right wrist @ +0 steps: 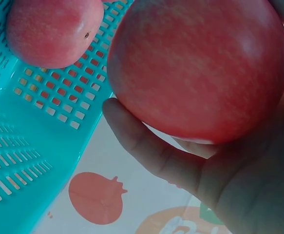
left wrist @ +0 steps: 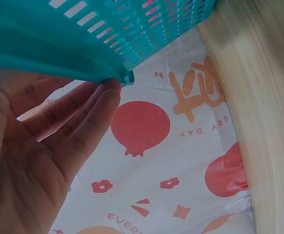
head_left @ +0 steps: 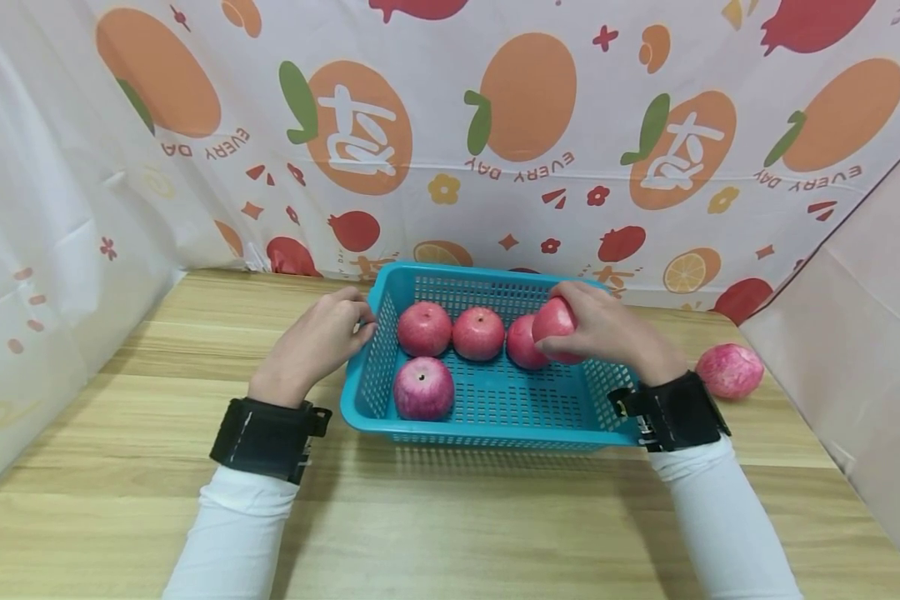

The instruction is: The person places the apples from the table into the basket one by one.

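A blue plastic basket (head_left: 495, 433) with perforated walls stands on the table. My left hand (head_left: 318, 342) holds its left rim; in the left wrist view the fingers (left wrist: 90, 114) lie against the rim's underside. In my right hand (head_left: 607, 329) is a red apple (head_left: 557, 323), gripped over the right half of the basket. The right wrist view shows that apple (right wrist: 200, 68) large between the fingers and thumb. Inside the basket, three red apples, one being the middle apple (head_left: 478, 335), form a row, and a purple-red round fruit (head_left: 423, 389) sits near the front left.
A mottled pink round fruit (head_left: 730, 371) lies on the wooden table (head_left: 450, 517), right of the basket. Behind the basket hangs a white fruit-print cloth (head_left: 435, 108), and a pale panel (head_left: 862, 308) borders the right side.
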`<state>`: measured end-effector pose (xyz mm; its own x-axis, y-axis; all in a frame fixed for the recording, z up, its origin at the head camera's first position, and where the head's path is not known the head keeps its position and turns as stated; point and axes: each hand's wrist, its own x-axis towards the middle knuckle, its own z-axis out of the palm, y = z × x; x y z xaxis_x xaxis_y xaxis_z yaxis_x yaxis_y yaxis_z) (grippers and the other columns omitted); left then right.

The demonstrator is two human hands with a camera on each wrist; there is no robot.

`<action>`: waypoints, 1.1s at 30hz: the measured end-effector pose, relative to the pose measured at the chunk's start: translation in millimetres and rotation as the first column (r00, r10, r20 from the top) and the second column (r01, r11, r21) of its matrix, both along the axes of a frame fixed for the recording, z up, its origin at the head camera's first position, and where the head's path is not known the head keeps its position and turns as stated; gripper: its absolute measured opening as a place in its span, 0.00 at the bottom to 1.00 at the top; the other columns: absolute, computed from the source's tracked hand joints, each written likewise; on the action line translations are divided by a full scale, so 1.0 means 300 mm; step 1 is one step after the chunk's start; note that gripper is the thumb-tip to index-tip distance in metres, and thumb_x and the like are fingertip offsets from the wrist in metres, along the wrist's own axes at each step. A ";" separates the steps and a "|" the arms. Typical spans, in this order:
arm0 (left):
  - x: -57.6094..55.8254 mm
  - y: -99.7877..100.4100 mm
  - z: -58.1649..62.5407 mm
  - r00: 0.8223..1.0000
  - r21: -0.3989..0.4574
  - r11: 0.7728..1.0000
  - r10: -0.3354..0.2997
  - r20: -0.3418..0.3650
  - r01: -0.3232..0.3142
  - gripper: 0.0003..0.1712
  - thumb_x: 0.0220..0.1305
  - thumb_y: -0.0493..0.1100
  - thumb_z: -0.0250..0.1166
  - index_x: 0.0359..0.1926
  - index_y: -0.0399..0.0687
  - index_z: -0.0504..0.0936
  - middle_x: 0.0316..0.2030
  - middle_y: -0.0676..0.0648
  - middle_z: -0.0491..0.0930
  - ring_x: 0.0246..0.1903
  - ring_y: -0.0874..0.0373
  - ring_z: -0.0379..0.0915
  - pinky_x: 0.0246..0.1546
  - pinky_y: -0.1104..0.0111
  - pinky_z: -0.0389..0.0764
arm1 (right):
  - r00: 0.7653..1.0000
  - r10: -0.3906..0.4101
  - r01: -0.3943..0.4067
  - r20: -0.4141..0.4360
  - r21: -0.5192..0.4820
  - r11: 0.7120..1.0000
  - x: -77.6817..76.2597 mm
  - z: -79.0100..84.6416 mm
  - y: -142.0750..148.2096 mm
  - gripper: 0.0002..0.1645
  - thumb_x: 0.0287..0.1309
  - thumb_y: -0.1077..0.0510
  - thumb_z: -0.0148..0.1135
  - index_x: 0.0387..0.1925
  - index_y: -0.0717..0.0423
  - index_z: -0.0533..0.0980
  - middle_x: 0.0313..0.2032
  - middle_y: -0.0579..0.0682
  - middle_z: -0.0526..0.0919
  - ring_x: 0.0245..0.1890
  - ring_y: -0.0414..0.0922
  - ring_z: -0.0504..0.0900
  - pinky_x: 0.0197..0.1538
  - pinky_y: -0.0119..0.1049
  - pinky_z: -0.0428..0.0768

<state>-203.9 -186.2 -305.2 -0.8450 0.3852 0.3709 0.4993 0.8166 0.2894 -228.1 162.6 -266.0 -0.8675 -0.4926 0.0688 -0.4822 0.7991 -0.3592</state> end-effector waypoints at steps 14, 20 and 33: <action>0.002 -0.001 0.002 1.000 0.004 1.000 0.003 -0.001 -0.003 0.06 0.53 0.35 0.65 0.32 0.35 0.81 0.32 0.42 0.74 0.31 0.53 0.71 0.33 0.59 0.82 | 0.999 0.034 -0.034 -0.008 0.029 0.999 -0.002 -0.003 -0.027 0.40 0.42 0.37 0.65 0.53 0.53 0.64 0.49 0.53 0.69 0.48 0.50 0.64 0.36 0.46 0.80; 0.001 -0.002 -0.002 1.000 0.000 1.000 0.000 -0.003 0.000 0.06 0.52 0.35 0.65 0.33 0.35 0.81 0.31 0.42 0.74 0.31 0.52 0.71 0.33 0.59 0.82 | 0.999 0.039 -0.040 0.016 0.033 0.999 0.000 -0.004 -0.041 0.40 0.41 0.37 0.65 0.53 0.52 0.64 0.49 0.52 0.69 0.47 0.50 0.65 0.36 0.45 0.81; 0.003 0.000 -0.002 1.000 -0.001 1.000 0.001 -0.006 -0.001 0.07 0.52 0.35 0.65 0.32 0.34 0.81 0.32 0.42 0.74 0.31 0.52 0.71 0.33 0.59 0.82 | 0.999 0.051 -0.051 0.016 0.029 0.998 0.001 -0.012 -0.060 0.41 0.40 0.38 0.67 0.53 0.53 0.64 0.49 0.52 0.69 0.47 0.49 0.66 0.35 0.45 0.81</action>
